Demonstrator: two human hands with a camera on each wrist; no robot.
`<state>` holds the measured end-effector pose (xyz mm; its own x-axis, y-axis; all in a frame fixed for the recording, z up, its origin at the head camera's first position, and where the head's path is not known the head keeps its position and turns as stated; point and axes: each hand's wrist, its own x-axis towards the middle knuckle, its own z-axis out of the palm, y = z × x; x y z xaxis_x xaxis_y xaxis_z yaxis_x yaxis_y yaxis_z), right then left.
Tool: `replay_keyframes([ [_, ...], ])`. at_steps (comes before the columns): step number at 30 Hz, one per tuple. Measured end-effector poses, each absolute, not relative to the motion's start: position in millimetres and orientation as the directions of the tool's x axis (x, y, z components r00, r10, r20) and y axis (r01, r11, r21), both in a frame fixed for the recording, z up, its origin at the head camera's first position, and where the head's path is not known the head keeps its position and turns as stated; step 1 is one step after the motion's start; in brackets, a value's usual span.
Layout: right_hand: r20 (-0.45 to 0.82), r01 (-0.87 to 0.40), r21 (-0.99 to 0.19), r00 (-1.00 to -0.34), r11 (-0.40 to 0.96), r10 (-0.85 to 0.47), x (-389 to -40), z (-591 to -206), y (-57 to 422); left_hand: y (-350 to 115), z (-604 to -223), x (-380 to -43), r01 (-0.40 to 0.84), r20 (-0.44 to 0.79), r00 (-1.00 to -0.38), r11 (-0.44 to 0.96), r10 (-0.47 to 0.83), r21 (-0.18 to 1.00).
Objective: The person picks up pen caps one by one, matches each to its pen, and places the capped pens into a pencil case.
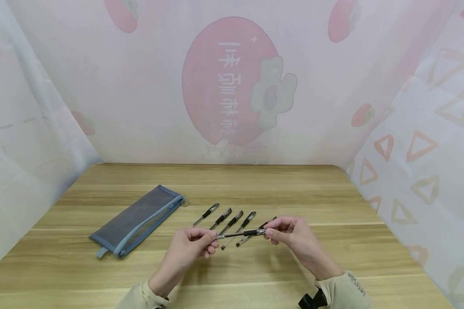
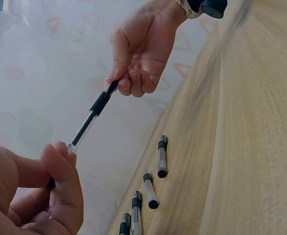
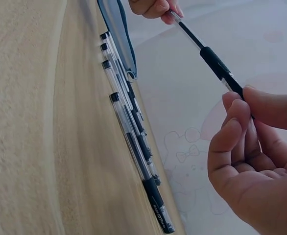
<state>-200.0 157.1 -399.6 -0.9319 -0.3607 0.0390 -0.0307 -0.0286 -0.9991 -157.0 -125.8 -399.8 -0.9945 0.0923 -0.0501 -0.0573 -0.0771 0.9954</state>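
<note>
A clear-barrelled pen [image 1: 239,234] with a black grip is held level above the table between both hands. My left hand [image 1: 191,246] pinches its tail end between thumb and fingers. At the capped end, my right hand [image 1: 294,238] pinches the black cap, seen closely in the right wrist view, where the pen's black grip [image 3: 213,61] lies just past the fingertips. Beneath the hands, several similar pens lie side by side on the wood, among them one pen [image 1: 233,219] in the middle and another pen [image 3: 133,142] nearest the right wrist camera. Both hands partly hide them in the head view.
A blue-grey mesh zip pouch [image 1: 135,219] lies flat at the left of the wooden table [image 1: 294,189], with a metal ring [image 1: 185,202] at its zip end. Printed pink cloth [image 1: 151,94] hangs behind the table and along its sides.
</note>
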Motion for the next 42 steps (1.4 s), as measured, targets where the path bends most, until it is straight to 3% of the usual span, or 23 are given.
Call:
replay_keyframes([
  [15,0.089,-0.088,-0.996,-0.915,-0.023,-0.393,-203.5,-399.1,155.1,-127.0,-400.9,-157.0,-0.061,-0.054,-0.996,-0.108,0.067,0.992],
  [29,0.074,-0.103,-0.993,-0.91,0.05,-0.407,-207.5,-399.6,163.4,-123.7,-409.9,-155.9,-0.049,-0.038,-0.991,-0.082,0.126,0.995],
  [42,-0.046,-0.057,-0.982,-0.85,0.179,-0.524,-254.9,-409.6,213.5,-97.6,-408.7,-158.3,-0.1,-0.031,-0.931,-0.173,0.364,0.98],
])
